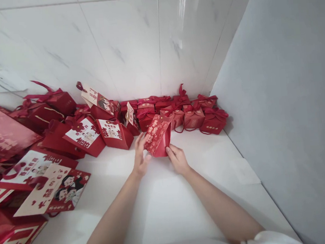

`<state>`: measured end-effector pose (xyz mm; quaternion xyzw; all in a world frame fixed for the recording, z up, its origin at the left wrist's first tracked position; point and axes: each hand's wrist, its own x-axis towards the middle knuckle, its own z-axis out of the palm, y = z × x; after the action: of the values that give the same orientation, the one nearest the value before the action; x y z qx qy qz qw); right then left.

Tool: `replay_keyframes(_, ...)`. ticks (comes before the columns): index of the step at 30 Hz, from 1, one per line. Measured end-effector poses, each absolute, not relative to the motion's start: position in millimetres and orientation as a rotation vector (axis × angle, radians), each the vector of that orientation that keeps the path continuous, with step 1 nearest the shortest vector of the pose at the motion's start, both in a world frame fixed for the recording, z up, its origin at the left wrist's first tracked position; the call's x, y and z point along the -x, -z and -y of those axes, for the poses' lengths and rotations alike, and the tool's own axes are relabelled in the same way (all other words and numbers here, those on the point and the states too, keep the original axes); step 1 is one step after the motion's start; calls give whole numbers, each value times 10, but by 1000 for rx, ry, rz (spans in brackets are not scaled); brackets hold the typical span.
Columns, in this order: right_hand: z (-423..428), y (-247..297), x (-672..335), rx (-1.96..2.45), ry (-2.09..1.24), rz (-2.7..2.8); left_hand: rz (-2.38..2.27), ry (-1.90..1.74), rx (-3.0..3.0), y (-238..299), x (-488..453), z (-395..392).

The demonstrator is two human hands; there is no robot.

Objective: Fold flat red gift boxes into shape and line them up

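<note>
Between my two hands stands a red paper gift box (158,136) with gold lettering, tilted on the white counter (163,201). My left hand (140,154) presses on its left side with the fingers pointing up along it. At its lower right corner, my right hand (177,158) pinches the box with thumb and fingers. Just behind it a row of closed red gift boxes with ribbon bows (191,113) lines the wall.
Red gift bags with white picture labels (85,134) lie piled at the left, with flat cards (50,188) in front. A marble wall (133,45) closes the back and a grey wall (292,107) the right.
</note>
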<state>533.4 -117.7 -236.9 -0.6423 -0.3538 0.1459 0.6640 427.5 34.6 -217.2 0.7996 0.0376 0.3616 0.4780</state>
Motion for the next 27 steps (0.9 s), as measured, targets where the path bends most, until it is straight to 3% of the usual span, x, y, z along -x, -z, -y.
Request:
replay_keyframes(5,1124,2384,-5426,1183,-613,651,-147,-836,-1581,2333,-4336,-443)
replay_keyframes(12,1192,2373,-5469,1035,-853,601,23,-856,-1839,2251,-4280,-326)
replay_keyframes(17,1192,2451,-5516,1097,-901,604,-17,-1074,-2103,2174,-4257,-336)
replay_keyframes(21,1102,2472,-5409,1199,-735,530,-82,-1142,-2028,2179,-4287,-368)
replay_keyframes(27,1134,2309,-5217,1264,-60,710,-131,-1151,-1915,2258,-4330,-318)
